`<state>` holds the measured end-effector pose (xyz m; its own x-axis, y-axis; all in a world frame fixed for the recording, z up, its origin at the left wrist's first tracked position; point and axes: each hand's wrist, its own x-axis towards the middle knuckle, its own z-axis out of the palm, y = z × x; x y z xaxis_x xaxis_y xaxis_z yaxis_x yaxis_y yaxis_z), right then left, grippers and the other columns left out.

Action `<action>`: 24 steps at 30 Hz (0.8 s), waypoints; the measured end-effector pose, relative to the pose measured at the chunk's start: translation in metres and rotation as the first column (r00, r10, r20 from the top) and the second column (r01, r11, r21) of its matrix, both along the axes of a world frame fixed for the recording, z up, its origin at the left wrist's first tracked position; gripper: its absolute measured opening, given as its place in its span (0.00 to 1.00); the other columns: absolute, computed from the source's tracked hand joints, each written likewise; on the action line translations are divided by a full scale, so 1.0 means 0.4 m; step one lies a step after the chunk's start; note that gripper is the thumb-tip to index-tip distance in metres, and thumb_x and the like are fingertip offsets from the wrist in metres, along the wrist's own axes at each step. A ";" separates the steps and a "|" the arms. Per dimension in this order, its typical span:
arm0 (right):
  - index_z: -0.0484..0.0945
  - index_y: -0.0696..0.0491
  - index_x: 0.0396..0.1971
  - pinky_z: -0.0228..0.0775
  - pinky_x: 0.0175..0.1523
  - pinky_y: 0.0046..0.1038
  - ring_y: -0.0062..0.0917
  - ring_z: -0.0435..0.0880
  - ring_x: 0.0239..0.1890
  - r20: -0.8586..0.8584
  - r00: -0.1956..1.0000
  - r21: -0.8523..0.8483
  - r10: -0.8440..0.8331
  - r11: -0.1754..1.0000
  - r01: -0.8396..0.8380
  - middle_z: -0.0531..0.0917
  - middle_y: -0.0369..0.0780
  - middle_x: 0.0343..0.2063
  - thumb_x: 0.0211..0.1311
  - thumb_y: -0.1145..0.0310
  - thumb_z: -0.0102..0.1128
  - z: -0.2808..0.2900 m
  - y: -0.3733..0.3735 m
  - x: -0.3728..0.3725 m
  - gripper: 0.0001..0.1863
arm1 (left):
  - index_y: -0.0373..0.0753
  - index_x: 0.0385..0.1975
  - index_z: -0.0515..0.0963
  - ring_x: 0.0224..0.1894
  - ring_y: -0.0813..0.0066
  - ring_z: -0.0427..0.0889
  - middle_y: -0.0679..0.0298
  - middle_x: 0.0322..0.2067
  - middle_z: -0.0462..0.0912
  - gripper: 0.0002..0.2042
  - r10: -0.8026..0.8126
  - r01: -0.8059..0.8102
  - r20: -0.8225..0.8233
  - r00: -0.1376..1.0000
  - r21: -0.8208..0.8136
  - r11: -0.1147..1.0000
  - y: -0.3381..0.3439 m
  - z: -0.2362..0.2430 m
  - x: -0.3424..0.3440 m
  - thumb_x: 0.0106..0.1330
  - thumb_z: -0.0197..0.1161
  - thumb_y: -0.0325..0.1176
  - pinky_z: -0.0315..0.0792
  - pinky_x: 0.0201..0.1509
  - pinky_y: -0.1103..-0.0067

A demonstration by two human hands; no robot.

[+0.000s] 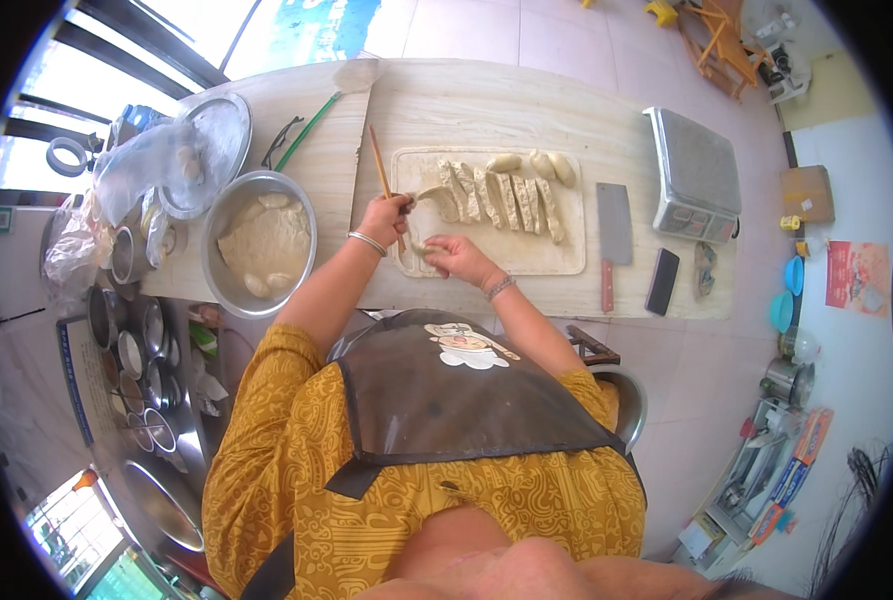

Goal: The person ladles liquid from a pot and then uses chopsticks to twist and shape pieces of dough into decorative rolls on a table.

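My left hand (pixel 387 216) is closed around a thin wooden stick (pixel 379 160), at the left edge of a pale cutting board (pixel 486 262). One end of a curved dough strip (pixel 440 202) lies close by its fingertips; whether they touch it I cannot tell. Lower down, my right hand (pixel 454 258) pinches a small piece of dough (pixel 421 248) over the board's near left part. Several cut dough strips (pixel 509 203) lie side by side on the board. Smooth dough lumps (pixel 552 166) rest behind them.
Left of the board stands a metal bowl (pixel 311 245) of dough. To the right are a cleaver (pixel 614 225), a dark phone (pixel 662 281) and a scale (pixel 695 160). A green-handled swatter (pixel 308 130), glasses (pixel 282 140) and a round metal lid (pixel 231 125) lie at the far left.
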<state>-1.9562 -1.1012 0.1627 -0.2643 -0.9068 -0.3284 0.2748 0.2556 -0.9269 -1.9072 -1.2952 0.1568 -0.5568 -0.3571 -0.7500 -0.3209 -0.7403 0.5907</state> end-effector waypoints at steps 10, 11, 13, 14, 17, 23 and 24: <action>0.72 0.57 0.40 0.74 0.28 0.25 0.21 0.77 0.23 0.493 0.846 -0.017 -0.204 0.970 0.243 0.76 0.37 0.24 0.64 0.65 0.51 0.110 0.040 -0.038 0.11 | 0.31 0.34 0.72 0.17 0.75 0.72 0.60 0.25 0.75 0.15 -0.332 0.399 0.222 0.917 -0.466 0.789 -0.014 0.101 0.023 0.64 0.51 0.41 0.65 0.15 0.79; 0.71 0.57 0.39 0.74 0.28 0.24 0.20 0.77 0.23 0.483 0.842 -0.036 -0.241 0.955 0.294 0.76 0.37 0.24 0.64 0.66 0.50 0.140 0.030 -0.043 0.10 | 0.32 0.34 0.72 0.15 0.78 0.68 0.62 0.22 0.73 0.14 -0.368 0.373 0.086 0.926 -0.358 0.856 0.010 0.142 0.051 0.65 0.50 0.40 0.62 0.14 0.81; 0.73 0.57 0.36 0.72 0.26 0.22 0.18 0.76 0.21 0.471 0.837 -0.100 -0.279 0.926 0.365 0.76 0.35 0.22 0.63 0.64 0.53 0.181 0.001 -0.040 0.11 | 0.34 0.33 0.71 0.12 0.82 0.63 0.65 0.18 0.70 0.12 -0.358 0.338 -0.104 0.928 -0.175 0.925 0.070 0.215 0.096 0.67 0.47 0.37 0.56 0.13 0.85; 0.74 0.57 0.35 0.71 0.26 0.21 0.17 0.75 0.20 0.424 0.863 -0.148 -0.273 0.920 0.364 0.76 0.35 0.21 0.63 0.64 0.54 0.193 -0.012 -0.047 0.11 | 0.34 0.32 0.71 0.12 0.83 0.63 0.65 0.17 0.70 0.12 -0.388 0.362 -0.127 0.913 -0.182 0.914 0.084 0.234 0.118 0.67 0.47 0.37 0.56 0.13 0.86; 0.76 0.57 0.32 0.67 0.24 0.19 0.15 0.73 0.18 0.251 0.917 -0.170 -0.311 0.918 0.358 0.76 0.33 0.19 0.61 0.64 0.56 0.211 -0.042 -0.057 0.11 | 0.33 0.31 0.73 0.12 0.82 0.65 0.65 0.15 0.72 0.12 -0.406 0.369 -0.127 0.905 -0.240 0.898 0.114 0.290 0.160 0.67 0.47 0.36 0.59 0.14 0.85; 0.77 0.57 0.29 0.63 0.22 0.16 0.12 0.70 0.16 0.112 0.915 -0.144 -0.388 0.905 0.401 0.75 0.32 0.17 0.59 0.64 0.59 0.226 -0.071 -0.013 0.10 | 0.31 0.26 0.75 0.14 0.78 0.71 0.61 0.13 0.77 0.13 -0.446 0.411 0.131 0.885 -0.670 0.618 0.107 0.320 0.199 0.65 0.50 0.35 0.65 0.21 0.79; 0.76 0.57 0.29 0.62 0.21 0.16 0.12 0.69 0.16 0.114 0.908 -0.155 -0.403 0.896 0.417 0.75 0.31 0.17 0.59 0.64 0.59 0.232 -0.074 -0.003 0.10 | 0.31 0.26 0.75 0.15 0.77 0.72 0.60 0.13 0.77 0.13 -0.447 0.416 0.153 0.881 -0.700 0.580 0.106 0.332 0.204 0.65 0.51 0.35 0.66 0.22 0.78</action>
